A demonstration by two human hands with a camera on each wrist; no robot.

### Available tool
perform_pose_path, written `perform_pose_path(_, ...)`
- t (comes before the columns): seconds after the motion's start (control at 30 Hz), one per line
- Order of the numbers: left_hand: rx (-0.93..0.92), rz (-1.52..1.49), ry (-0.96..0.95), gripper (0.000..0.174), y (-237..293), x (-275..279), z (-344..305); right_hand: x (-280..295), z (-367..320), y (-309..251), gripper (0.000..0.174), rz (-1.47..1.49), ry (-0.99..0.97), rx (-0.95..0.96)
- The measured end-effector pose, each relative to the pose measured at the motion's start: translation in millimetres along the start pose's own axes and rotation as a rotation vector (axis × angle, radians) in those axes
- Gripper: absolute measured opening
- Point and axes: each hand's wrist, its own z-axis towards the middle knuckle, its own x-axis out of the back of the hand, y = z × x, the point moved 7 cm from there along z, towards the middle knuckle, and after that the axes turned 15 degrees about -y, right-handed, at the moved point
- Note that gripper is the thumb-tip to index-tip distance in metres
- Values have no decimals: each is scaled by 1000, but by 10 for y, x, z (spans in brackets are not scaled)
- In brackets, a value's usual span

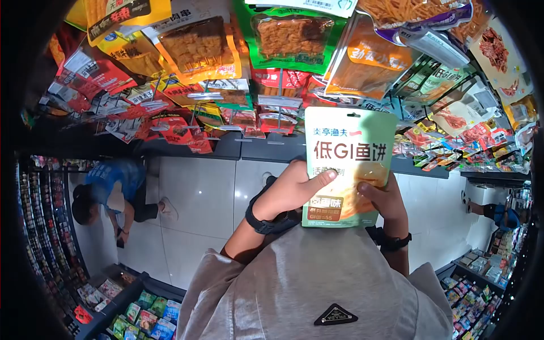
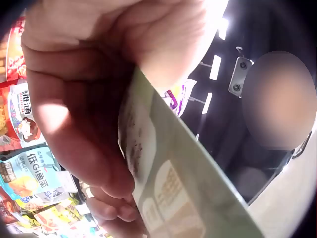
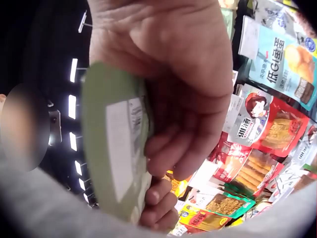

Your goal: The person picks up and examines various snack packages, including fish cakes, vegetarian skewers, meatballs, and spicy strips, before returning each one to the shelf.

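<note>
- The light-green fish-cake pouch (image 1: 351, 133) is off the hooks, upright in front of the person's chest, its printed front facing the wearer. Its top edge, with the hang hole, looks whole, and no opening shows.
- The left hand (image 1: 294, 186) grips the pouch's left side, thumb on the front and fingers curled behind.
- The right hand (image 1: 388, 199) grips the right side the same way, thumb on the front; the right wrist view shows its fingers bent against the back, near a white label panel (image 3: 120, 148).
- Both grips are narrow, closed only by the pouch's thickness.
- Beyond the pouch runs a dark display ledge (image 1: 221, 148), with snack packets hanging over it in rows; the raised pouch hides part of them.
- Nearest among the large upper packets are a green pouch (image 1: 294, 42) and, to its right, an orange packet (image 1: 368, 65). A yellow-edged packet (image 1: 198, 51) hangs to the left.
- A light-blue low-GI pouch (image 3: 282, 69) hangs on the display in the right wrist view.
- To the left, a person in a blue top (image 1: 116, 181) bends over the tiled floor (image 1: 198, 198); another person (image 1: 503, 215) is at the far right.
- Near left, a bin holds coloured packets (image 1: 148, 317).
</note>
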Motion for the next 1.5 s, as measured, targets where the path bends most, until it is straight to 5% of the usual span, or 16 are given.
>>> perform_pose_path(0.1, 20, -120, 80, 33, 17, 131, -215, -36, 189, 86, 34, -42, -4, 50)
perform_pose_path(0.17, 24, 89, -57, 32, 51, 140, -318, -155, 292, 164, 37, 65, 42, 61)
perform_pose_path(0.3, 56, 1, 195, 32, -138, 344, -589, -483, 335, 217, 43, -34, -65, 28)
perform_pose_path(0.5, 120, 56, 170, 30, -117, 418, -763, -751, 345, 387, 45, 0, -195, -99)
perform_pose_path(0.53, 111, 42, 191, 30, -107, 442, -795, -821, 370, 347, 60, 48, -244, -119)
perform_pose_path(0.73, 49, 136, 160, 29, 13, 483, -809, -868, 537, 198, 58, 85, -221, -28)
perform_pose_path(0.9, -27, -57, 331, 23, 71, 727, -810, -1032, 590, 171, 58, 73, -312, -65)
perform_pose_path(1.07, -10, 8, 369, 21, 92, 633, -741, -830, 661, 22, 40, 65, -18, -11)
perform_pose_path(1.27, -20, -21, 346, 28, 106, 591, -723, -736, 718, 65, 33, 80, 20, 55)
perform_pose_path(1.33, 94, 71, 147, 31, 63, 504, -707, -716, 734, 31, 33, 147, 61, 73)
perform_pose_path(1.5, 107, 96, 228, 29, -15, 539, -798, -764, 786, 10, 38, 56, -24, 100)
